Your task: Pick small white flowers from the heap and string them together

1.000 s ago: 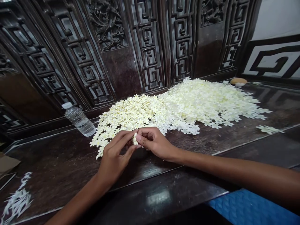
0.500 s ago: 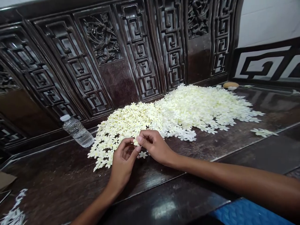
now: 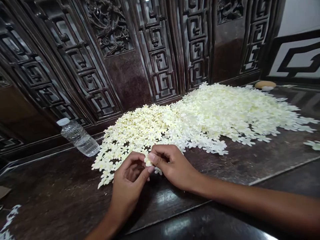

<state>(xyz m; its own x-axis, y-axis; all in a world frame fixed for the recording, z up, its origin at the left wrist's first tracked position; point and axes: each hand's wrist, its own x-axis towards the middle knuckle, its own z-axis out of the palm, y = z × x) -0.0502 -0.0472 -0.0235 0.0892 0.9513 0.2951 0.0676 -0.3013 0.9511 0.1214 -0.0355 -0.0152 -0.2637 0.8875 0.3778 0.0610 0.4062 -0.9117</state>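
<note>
A small cream-white flower (image 3: 148, 162) is pinched between my two hands, low in the centre of the view. My left hand (image 3: 130, 176) has its thumb and fingertips pressed on the flower's left and lower side. From the right, the thumb and forefinger of my right hand (image 3: 172, 165) grip the same flower. Just behind my hands spreads a wide heap of white and pale yellow flowers (image 3: 215, 113) on the dark wooden seat (image 3: 62, 186). Another loose flower lies partly hidden under my right hand.
A clear plastic bottle (image 3: 81, 138) with a white cap leans at the heap's left. The carved wooden backrest (image 3: 127, 80) rises behind. An orange-tan round object (image 3: 265, 84) lies at the back right, and white strips (image 3: 10, 216) at the lower left.
The view has moved closer and tilted down, so the heap looks larger and the blue patch at the lower right is gone. Both hands still hold the flower.
</note>
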